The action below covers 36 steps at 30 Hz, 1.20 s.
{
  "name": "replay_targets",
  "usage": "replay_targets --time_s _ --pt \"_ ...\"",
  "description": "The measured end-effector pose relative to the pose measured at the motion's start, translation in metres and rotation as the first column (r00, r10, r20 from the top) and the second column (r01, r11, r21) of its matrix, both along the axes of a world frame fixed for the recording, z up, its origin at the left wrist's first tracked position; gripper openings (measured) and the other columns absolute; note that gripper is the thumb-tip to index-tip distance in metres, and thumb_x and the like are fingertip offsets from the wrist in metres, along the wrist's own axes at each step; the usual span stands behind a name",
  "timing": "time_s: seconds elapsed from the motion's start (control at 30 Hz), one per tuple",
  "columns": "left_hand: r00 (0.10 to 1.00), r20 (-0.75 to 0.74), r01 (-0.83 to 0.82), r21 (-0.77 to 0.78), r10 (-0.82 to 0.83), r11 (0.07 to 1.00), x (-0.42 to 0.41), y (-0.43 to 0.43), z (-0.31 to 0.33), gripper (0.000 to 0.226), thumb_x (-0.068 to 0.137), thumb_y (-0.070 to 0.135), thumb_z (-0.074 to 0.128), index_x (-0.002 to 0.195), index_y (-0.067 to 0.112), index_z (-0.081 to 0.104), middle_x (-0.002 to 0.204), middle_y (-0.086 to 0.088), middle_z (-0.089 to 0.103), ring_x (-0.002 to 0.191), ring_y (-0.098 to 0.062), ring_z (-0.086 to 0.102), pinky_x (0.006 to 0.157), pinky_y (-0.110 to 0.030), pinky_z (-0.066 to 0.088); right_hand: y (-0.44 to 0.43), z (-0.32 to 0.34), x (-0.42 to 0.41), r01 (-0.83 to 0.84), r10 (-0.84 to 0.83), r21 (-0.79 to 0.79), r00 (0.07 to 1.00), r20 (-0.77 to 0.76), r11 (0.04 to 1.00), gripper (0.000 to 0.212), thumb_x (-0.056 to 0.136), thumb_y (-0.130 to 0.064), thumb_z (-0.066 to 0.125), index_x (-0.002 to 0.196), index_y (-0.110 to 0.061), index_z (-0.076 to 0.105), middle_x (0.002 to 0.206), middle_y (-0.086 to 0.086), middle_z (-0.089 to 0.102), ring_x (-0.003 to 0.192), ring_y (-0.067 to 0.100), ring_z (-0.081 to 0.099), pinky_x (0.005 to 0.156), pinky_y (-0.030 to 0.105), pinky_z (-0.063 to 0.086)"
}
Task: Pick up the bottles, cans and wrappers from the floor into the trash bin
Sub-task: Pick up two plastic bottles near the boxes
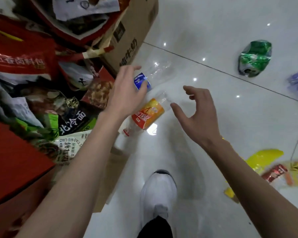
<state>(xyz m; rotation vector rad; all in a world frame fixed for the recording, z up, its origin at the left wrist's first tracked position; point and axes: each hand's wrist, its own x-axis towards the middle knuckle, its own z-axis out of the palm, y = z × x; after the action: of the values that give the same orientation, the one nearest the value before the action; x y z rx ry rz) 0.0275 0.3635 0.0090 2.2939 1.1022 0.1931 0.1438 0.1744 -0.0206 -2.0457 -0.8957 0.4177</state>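
The left hand (126, 93) has its fingers loosely spread over a clear bottle (150, 74) with a blue label; whether they grip it cannot be told. The right hand (196, 114) is wide open, empty, its fingers curled. Between the two hands, just below the left fingers, is an orange-labelled bottle (147, 115). A crushed green can (255, 59) lies well beyond the right fingers on the floor (213, 31). The box (131, 36) of trash sits left of the left hand.
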Motion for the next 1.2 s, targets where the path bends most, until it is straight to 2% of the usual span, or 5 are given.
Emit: replay_targets --time_s 0.33,0.5,0.63,0.93,1.2 --pt "0.994 -0.103 0.047 0.032 -0.044 0.998 0.025 0.030 -0.074 0.052 0.097 0.036 0.060 0.144 0.024 0.042 0.148 -0.001 0.042 0.129 -0.019 0.050 0.102 -0.028 0.039 0.056 -0.091 -0.001 0.032 -0.036 -0.045 0.996 -0.084 0.998 0.063 0.086 -0.056 0.061 0.135 -0.018 0.058 0.127 0.002 0.059 0.115 0.020 0.059 0.101 0.049 0.049" --pt "0.979 -0.192 0.063 0.004 -0.061 0.998 0.024 0.033 -0.087 0.063 0.094 0.038 0.063 0.149 0.024 0.035 0.149 -0.003 0.042 0.134 -0.022 0.046 0.112 -0.042 0.040 0.068 -0.111 -0.006 0.043 -0.049 -0.058 0.992 -0.112 0.997 0.059 0.088 -0.055 0.063 0.132 -0.017 0.061 0.125 0.001 0.063 0.115 0.020 0.060 0.102 0.047 0.049" --pt "0.985 -0.169 0.034 -0.055 -0.042 0.998 0.021 0.032 -0.091 0.069 0.093 0.038 0.066 0.151 0.026 0.030 0.151 -0.003 0.041 0.134 -0.021 0.045 0.112 -0.042 0.040 0.075 -0.115 -0.011 0.059 -0.066 -0.076 0.994 -0.093 0.995 0.062 0.086 -0.063 0.059 0.129 -0.019 0.065 0.121 -0.003 0.068 0.112 0.017 0.060 0.101 0.033 0.043" --pt "0.993 -0.116 -0.042 -0.066 0.034 0.997 0.012 0.029 -0.082 0.072 0.092 0.043 0.066 0.152 0.027 0.029 0.148 -0.002 0.044 0.133 -0.020 0.047 0.109 -0.044 0.045 0.070 -0.113 -0.015 0.152 -0.150 -0.001 0.978 -0.145 0.988 0.052 0.094 -0.054 0.055 0.127 -0.015 0.064 0.120 0.002 0.068 0.109 0.017 0.061 0.099 0.047 0.049" --pt "0.999 0.043 0.004 -0.069 -0.001 0.998 0.016 -0.001 -0.040 0.068 0.091 0.039 0.071 0.148 0.023 0.038 0.144 0.004 0.048 0.128 -0.009 0.050 0.109 -0.036 0.045 0.028 -0.081 0.006 0.245 -0.231 0.088 0.962 -0.143 0.966 0.047 0.096 -0.049 0.059 0.129 -0.015 0.063 0.120 -0.003 0.063 0.111 0.007 0.060 0.094 0.025 0.050"
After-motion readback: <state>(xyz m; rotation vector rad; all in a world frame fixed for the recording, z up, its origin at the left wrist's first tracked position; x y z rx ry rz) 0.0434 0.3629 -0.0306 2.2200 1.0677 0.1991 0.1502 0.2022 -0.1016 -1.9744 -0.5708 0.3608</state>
